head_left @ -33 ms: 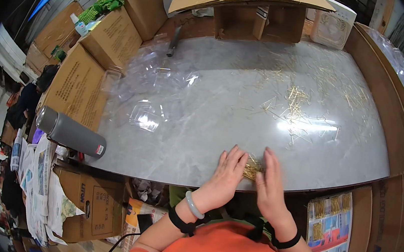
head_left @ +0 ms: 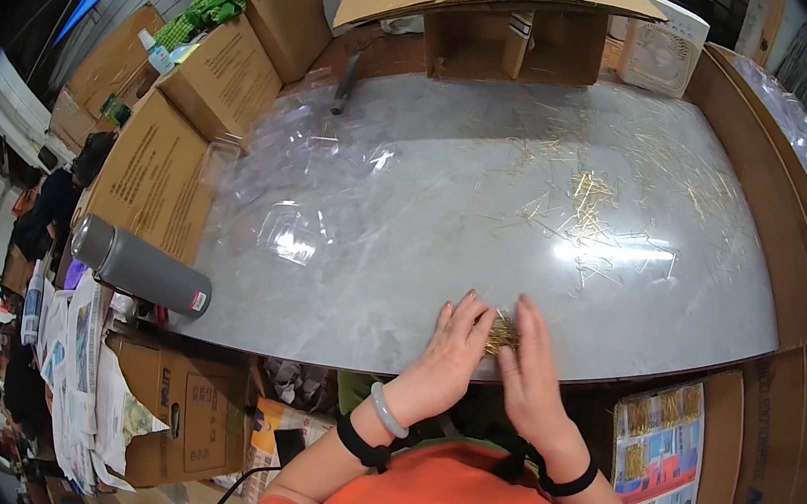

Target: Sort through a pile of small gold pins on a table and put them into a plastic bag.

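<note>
At the near edge of the bench (head_left: 417, 223), I've got a small bundle of gold wire pins (head_left: 501, 335) sitting between two bare hands. Left hand (head_left: 452, 349) lies along one side, fingers nearly straight and close together; right hand (head_left: 533, 364) walls off the other side, thumb angled in toward the wires. Neither is curled into a fist, and honestly I can't tell from up here how hard they're pressing.

Imo the trick is even pressure from both palms plus light taps on the ends so the wires line up. Squeeze too hard and I'd expect stuff this thin to bend or tangle. That smooth, glossy, marbled grey top should help them slide.

Further up, loose gold wires (head_left: 588, 202) lie in a crisscross scatter, skinny and shiny, some looking bent at the ends. Clear plastic trays (head_left: 291, 236) sprawl off left, all glare, near a matte grey cylindrical bottle (head_left: 154, 270).
</note>
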`<state>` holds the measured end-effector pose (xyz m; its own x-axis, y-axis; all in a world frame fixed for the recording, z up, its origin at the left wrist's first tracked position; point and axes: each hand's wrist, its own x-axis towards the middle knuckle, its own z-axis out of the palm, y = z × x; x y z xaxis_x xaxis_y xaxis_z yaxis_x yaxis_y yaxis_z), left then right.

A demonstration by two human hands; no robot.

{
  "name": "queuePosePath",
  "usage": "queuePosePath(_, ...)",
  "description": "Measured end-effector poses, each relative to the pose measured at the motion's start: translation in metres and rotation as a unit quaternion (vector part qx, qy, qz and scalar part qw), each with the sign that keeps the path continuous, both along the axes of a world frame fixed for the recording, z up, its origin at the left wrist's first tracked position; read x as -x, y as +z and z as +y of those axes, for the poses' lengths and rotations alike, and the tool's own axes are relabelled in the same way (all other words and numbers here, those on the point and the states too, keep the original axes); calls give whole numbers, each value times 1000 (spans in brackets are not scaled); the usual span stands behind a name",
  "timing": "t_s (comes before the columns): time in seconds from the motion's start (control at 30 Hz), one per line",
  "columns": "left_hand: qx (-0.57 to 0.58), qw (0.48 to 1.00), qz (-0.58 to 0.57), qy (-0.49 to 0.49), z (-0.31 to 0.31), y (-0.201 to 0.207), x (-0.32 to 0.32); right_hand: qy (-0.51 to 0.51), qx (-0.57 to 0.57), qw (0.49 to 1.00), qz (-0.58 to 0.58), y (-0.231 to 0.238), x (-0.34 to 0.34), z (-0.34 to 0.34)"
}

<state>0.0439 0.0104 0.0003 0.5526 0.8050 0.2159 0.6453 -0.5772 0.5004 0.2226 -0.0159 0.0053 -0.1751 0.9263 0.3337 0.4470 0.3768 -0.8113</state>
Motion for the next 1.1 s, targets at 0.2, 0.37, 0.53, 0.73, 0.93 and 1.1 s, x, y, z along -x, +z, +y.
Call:
queuePosePath(0.2, -3, 998, -47, 46, -6, -2, 0, 47, -67, 986, -144, 16, 5, 2)
queuePosePath(0.37, 22, 987, -126, 98, -9, -6, -5, 2, -145, 964, -222, 4, 20, 7)
queuePosePath(0.53, -17, 991, -117, 58, -5, -12, 3, 14, -158, 957, -241, -3, 16, 8)
queuePosePath(0.73, 45, 990, -119, 52, 1, 5, 15, 39, -147, 955, -255, 2, 2, 25)
queuePosePath(0.93, 333, 785, -436, 288, 53, 38, 111, 17, -129, 972, -195, 2, 2, 20)
queuePosePath(1.1, 444, 597, -569, 350, 97, 20, 172, 44, -160, 968, -189, 0, 4, 25)
